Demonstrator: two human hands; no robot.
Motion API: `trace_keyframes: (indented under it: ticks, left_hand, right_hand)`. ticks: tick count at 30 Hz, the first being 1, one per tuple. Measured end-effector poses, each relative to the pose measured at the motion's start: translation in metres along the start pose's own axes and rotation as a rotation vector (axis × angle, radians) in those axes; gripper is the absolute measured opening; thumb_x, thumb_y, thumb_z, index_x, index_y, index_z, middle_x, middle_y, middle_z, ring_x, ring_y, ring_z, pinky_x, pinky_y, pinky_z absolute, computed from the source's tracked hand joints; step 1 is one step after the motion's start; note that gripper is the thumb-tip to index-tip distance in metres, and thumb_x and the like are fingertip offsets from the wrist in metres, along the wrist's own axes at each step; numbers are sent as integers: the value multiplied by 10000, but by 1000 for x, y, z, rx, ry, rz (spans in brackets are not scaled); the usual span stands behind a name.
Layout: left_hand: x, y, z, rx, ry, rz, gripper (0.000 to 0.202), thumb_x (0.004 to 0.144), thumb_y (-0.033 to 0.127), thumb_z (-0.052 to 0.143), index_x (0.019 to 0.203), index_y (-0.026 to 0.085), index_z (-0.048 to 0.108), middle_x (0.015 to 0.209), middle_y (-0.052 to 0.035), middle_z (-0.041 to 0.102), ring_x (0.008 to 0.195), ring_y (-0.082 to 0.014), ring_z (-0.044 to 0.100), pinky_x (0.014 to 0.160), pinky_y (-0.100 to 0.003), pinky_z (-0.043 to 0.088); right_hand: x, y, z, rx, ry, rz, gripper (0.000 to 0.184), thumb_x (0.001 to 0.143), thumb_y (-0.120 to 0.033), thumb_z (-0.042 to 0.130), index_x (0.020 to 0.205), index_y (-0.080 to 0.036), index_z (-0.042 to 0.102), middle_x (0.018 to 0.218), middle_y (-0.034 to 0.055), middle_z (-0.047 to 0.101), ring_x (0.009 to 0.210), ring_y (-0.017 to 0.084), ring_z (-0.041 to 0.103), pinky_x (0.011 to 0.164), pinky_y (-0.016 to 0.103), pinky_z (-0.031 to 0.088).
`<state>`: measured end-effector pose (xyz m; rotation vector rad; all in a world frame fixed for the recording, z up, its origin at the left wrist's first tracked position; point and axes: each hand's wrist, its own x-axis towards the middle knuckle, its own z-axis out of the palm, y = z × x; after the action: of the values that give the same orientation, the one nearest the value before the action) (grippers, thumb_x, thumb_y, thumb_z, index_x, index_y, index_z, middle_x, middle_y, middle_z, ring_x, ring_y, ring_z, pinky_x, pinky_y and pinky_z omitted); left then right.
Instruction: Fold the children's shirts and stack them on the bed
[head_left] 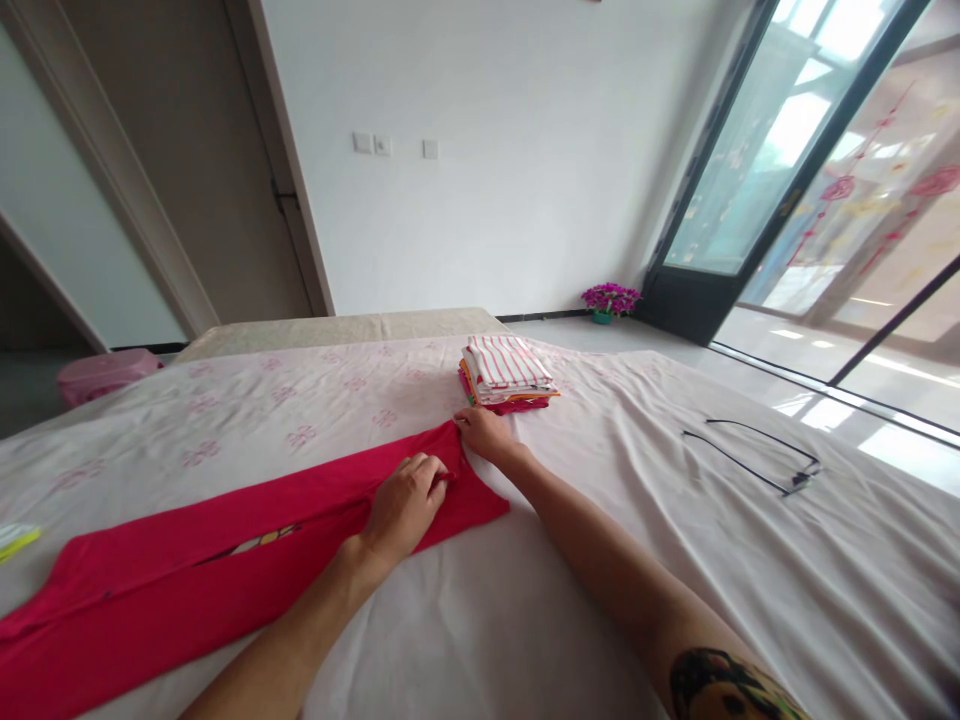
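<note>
A long red garment (187,570) lies stretched across the white sheet (600,620) of a bed, folded lengthwise, with a bit of coloured print showing at its middle. My left hand (405,505) rests on the garment's right end, fingers curled and pinching the cloth. My right hand (486,433) presses on the far right corner of the garment, fingers closed on its edge. Just beyond my right hand sits a stack of folded clothes (506,372), striped red and white on top.
A black clothes hanger (757,455) lies on the sheet to the right. A yellow-green item (16,540) peeks in at the left edge. A pink tub (105,372) stands on the floor left. A flower pot (609,300) stands by the glass door (787,170).
</note>
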<state>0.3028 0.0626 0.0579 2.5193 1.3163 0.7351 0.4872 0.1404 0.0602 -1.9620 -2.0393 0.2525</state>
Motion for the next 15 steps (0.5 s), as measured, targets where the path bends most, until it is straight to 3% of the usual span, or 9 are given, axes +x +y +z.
trace_keyframes:
  ticks: [7, 15]
  left_hand:
    - [-5, -3, 0, -175, 56, 32, 81, 896, 174, 513, 884, 205, 587, 922, -36, 627, 909, -183, 592, 828, -305, 459]
    - [-8, -7, -2, -186, 29, 120, 60, 878, 183, 538, 876, 216, 588, 971, -37, 642, 951, -194, 573, 872, -329, 452]
  right_hand:
    - [0, -1, -3, 23, -23, -6, 333, 893, -313, 483, 1149, -329, 696, 1124, 19, 721, 1017, 209, 658, 774, 258, 451]
    - [-1, -6, -2, 63, 105, 96, 242, 816, -297, 546, 972, -301, 731, 969, 11, 746, 923, 204, 671, 718, 251, 444]
